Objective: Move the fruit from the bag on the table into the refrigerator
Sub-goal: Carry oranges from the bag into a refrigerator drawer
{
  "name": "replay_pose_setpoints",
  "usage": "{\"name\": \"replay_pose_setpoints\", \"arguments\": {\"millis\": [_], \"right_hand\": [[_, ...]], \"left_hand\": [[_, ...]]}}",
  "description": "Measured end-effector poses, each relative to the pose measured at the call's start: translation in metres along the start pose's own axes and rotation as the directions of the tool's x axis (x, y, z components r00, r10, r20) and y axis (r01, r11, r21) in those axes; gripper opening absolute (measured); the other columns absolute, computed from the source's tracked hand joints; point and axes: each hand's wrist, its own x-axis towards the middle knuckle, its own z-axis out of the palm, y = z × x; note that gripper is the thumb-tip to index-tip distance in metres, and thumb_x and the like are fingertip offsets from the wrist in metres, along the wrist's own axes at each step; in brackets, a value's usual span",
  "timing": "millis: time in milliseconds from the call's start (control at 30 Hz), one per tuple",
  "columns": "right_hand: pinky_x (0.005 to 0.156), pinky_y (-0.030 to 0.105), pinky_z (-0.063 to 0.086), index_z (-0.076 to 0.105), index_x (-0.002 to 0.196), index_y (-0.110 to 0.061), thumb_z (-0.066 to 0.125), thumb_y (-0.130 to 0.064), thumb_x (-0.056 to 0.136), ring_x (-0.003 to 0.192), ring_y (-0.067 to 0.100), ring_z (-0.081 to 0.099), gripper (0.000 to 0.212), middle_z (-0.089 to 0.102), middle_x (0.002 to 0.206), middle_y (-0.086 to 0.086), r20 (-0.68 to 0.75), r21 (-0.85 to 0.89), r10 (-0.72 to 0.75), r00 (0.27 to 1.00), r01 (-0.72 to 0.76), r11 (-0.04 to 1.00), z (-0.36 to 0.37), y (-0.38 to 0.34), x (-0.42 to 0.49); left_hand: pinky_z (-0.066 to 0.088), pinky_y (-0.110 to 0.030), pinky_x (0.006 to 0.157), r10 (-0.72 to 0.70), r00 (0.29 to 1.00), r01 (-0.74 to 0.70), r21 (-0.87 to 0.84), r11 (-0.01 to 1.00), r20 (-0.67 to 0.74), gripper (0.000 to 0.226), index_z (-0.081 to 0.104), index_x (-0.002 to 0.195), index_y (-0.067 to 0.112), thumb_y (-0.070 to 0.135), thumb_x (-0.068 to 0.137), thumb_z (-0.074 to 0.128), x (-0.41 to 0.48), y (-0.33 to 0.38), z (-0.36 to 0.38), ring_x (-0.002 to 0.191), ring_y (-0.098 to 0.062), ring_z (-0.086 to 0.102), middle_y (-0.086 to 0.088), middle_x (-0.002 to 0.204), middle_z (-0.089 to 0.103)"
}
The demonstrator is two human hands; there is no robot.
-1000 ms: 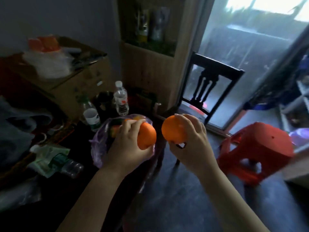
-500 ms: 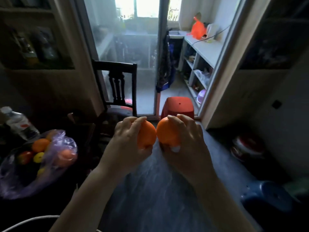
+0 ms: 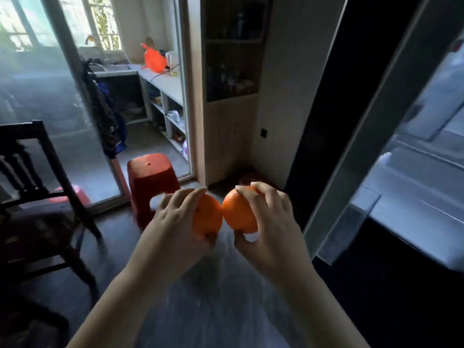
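Each of my hands holds one orange at chest height over the dark floor. My left hand is closed around the left orange. My right hand grips the right orange from above and the side. The two oranges nearly touch. At the right edge stands the refrigerator, its door edge swung open and pale shelves showing inside. The bag and the table are out of view.
A dark wooden chair stands at the left. A red plastic stool sits just beyond my hands by a glass sliding door. A wooden shelf cabinet rises behind, with a kitchen counter past the doorway.
My view has swung right, away from the table and the fruit bag, which have left the frame. The open refrigerator has come into sight at the right. Both hands still hold their oranges.
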Motion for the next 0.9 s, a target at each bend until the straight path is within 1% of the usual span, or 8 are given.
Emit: {"name": "replay_pose_setpoints", "arguments": {"millis": [100,200,333,400,500,600,700,900], "right_hand": [[0.081,0.030,0.043,0.031,0.134,-0.039,0.069,-0.045,0.070,0.123,0.015,0.027,0.074,0.031,0.141,-0.008,-0.046,-0.071,0.091,0.995,-0.095,0.993,-0.031,0.026,-0.026],[0.084,0.028,0.037,0.031,0.135,-0.037,0.070,-0.050,0.072,0.124,0.015,0.026,0.075,0.032,0.142,-0.008,-0.089,-0.141,0.187,0.978,-0.198,0.970,-0.063,0.050,-0.054],[0.088,0.030,0.039,0.032,0.136,-0.036,0.062,-0.057,0.071,0.125,0.014,0.025,0.074,0.032,0.142,-0.008,-0.161,-0.182,0.329,0.931,-0.356,0.917,-0.090,0.076,-0.086],[0.089,0.030,0.043,0.034,0.136,-0.035,0.065,-0.053,0.073,0.126,0.014,0.027,0.073,0.032,0.141,-0.009,-0.190,-0.194,0.391,0.901,-0.425,0.884,-0.100,0.086,-0.098],[0.085,0.027,0.043,0.039,0.133,-0.033,0.055,-0.050,0.073,0.122,0.016,0.034,0.065,0.037,0.138,-0.007,-0.252,-0.215,0.449,0.858,-0.502,0.838,-0.116,0.097,-0.111],[0.083,0.029,0.047,0.040,0.132,-0.033,0.066,-0.038,0.070,0.122,0.017,0.036,0.067,0.038,0.138,-0.007,-0.253,-0.205,0.491,0.833,-0.543,0.814,-0.130,0.109,-0.115],[0.087,0.030,0.047,0.039,0.135,-0.034,0.073,-0.031,0.070,0.126,0.017,0.033,0.073,0.036,0.141,-0.008,-0.204,-0.200,0.515,0.832,-0.551,0.810,-0.135,0.124,-0.112],[0.090,0.027,0.045,0.036,0.136,-0.038,0.070,-0.040,0.071,0.128,0.012,0.031,0.074,0.034,0.142,-0.012,-0.170,-0.188,0.497,0.851,-0.523,0.831,-0.128,0.146,-0.113]], "left_hand": [[0.034,-0.032,0.106,0.139,0.990,-0.139,-0.038,0.990,0.007,0.085,0.034,0.139,0.033,0.048,0.064,0.070,0.010,0.047,0.013,0.126,-0.013,0.037,0.013,0.138,0.040],[0.035,-0.032,0.105,0.259,0.965,-0.254,-0.097,0.962,0.043,0.080,0.040,0.137,0.027,0.045,0.066,0.070,0.015,0.094,0.022,0.125,-0.015,0.038,0.009,0.137,0.044],[0.043,-0.038,0.097,0.403,0.914,-0.387,-0.183,0.904,0.058,0.080,0.039,0.139,0.026,0.049,0.066,0.063,0.021,0.146,0.032,0.125,-0.022,0.040,0.005,0.138,0.044],[0.040,-0.036,0.097,0.460,0.879,-0.434,-0.192,0.880,0.124,0.083,0.032,0.143,0.029,0.048,0.070,0.067,0.025,0.169,0.040,0.129,-0.021,0.035,0.007,0.142,0.038],[0.042,-0.035,0.091,0.547,0.829,-0.517,-0.210,0.830,0.121,0.077,0.038,0.139,0.026,0.049,0.069,0.062,0.032,0.194,0.050,0.123,-0.023,0.041,0.006,0.137,0.045],[0.047,-0.037,0.084,0.589,0.798,-0.558,-0.214,0.802,0.128,0.077,0.042,0.137,0.020,0.050,0.069,0.064,0.042,0.213,0.062,0.118,-0.026,0.047,0.002,0.132,0.051],[0.050,-0.039,0.081,0.585,0.802,-0.555,-0.211,0.805,0.124,0.077,0.044,0.136,0.019,0.048,0.070,0.070,0.048,0.221,0.073,0.116,-0.028,0.050,-0.002,0.129,0.054],[0.051,-0.041,0.079,0.562,0.811,-0.542,-0.151,0.827,0.165,0.087,0.045,0.135,0.016,0.044,0.060,0.079,0.057,0.221,0.083,0.117,-0.026,0.047,-0.001,0.129,0.052]]}}
